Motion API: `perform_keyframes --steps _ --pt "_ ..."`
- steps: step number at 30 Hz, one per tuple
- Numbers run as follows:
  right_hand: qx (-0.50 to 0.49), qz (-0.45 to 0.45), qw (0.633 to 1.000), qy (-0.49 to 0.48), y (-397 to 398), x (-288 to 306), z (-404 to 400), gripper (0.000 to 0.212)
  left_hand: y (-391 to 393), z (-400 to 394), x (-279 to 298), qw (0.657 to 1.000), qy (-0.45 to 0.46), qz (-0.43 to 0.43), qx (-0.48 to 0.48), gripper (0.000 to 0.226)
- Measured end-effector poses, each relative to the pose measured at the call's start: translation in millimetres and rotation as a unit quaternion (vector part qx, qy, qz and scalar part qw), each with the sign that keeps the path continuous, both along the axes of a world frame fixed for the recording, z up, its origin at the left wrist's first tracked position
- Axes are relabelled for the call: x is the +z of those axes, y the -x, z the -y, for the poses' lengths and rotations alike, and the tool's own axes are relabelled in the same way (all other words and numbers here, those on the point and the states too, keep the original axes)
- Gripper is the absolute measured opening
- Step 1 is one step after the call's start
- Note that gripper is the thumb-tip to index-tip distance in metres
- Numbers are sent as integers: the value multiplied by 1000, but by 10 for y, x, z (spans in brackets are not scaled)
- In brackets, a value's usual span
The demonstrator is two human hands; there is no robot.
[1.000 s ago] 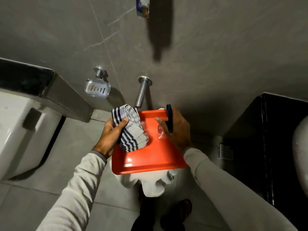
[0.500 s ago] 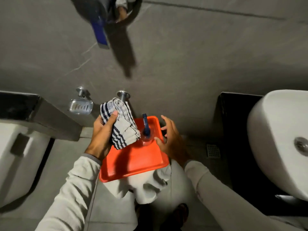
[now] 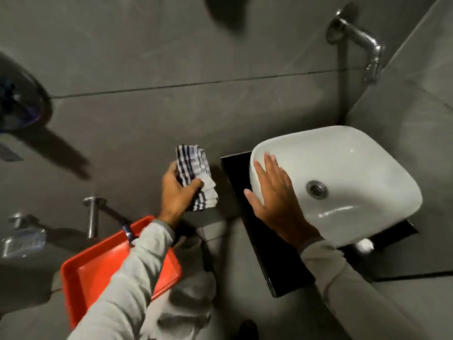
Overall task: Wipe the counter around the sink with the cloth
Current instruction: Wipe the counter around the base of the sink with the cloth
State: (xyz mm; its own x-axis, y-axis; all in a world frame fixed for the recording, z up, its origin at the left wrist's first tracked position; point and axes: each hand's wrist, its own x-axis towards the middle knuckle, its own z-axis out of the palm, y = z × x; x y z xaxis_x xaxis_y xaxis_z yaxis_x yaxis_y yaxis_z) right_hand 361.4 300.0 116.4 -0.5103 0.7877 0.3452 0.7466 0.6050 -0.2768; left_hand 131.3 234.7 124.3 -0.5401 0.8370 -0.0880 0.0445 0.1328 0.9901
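Note:
My left hand [image 3: 175, 195] grips a folded white cloth with dark blue stripes [image 3: 196, 177], held in the air just left of the counter. The black counter [image 3: 241, 190] carries a white vessel sink [image 3: 343, 177] with a metal drain [image 3: 317, 189]. My right hand [image 3: 272, 195] is flat and open, fingers apart, over the sink's left rim and the counter strip beside it. It holds nothing.
An orange tray [image 3: 98, 271] sits low on the left over white fabric [image 3: 188, 298], partly hidden by my left sleeve. A wall tap [image 3: 360, 42] projects above the sink. A metal pipe [image 3: 92, 217] and soap dish [image 3: 22, 239] hang on the left wall.
The view has swung right from the orange tray to the sink. My right hand left the tray and now lies over the sink's rim. The left hand carried the cloth toward the counter.

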Motion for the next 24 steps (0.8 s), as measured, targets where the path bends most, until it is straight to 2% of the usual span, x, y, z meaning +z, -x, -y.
perform_keyframes --steps 2,4,6,8,11,14,17,20,22,24 --pt "11 90 996 -4 -311 -163 24 70 -209 -180 -90 992 38 -122 -12 51" --pt "19 142 990 -5 -560 -317 103 66 -376 -354 -233 966 97 -235 -47 59" --pt "1 139 990 26 -683 -393 176 66 -522 -562 -394 936 126 -318 -81 66" --pt "-20 122 990 64 -693 -378 214 69 -646 -766 -523 916 107 -371 -109 71" --pt "-21 104 990 92 -676 -390 206 73 -753 -1114 -864 867 110 -462 -150 76" --pt "-16 95 989 114 -683 -413 181 77 -720 -1390 -1121 829 111 -514 -187 74" --pt "-15 82 988 130 -667 -393 152 80 -572 -1590 -1360 785 51 -556 -269 75" --pt "-14 82 987 140 -656 -364 147 84 -430 -1637 -1443 755 25 -565 -333 75" --pt "-18 92 985 146 -651 -344 140 91 -391 -1617 -1438 748 15 -562 -352 70" --pt "-21 99 984 149 -643 -328 146 97 -451 -1497 -1425 759 3 -547 -353 67"
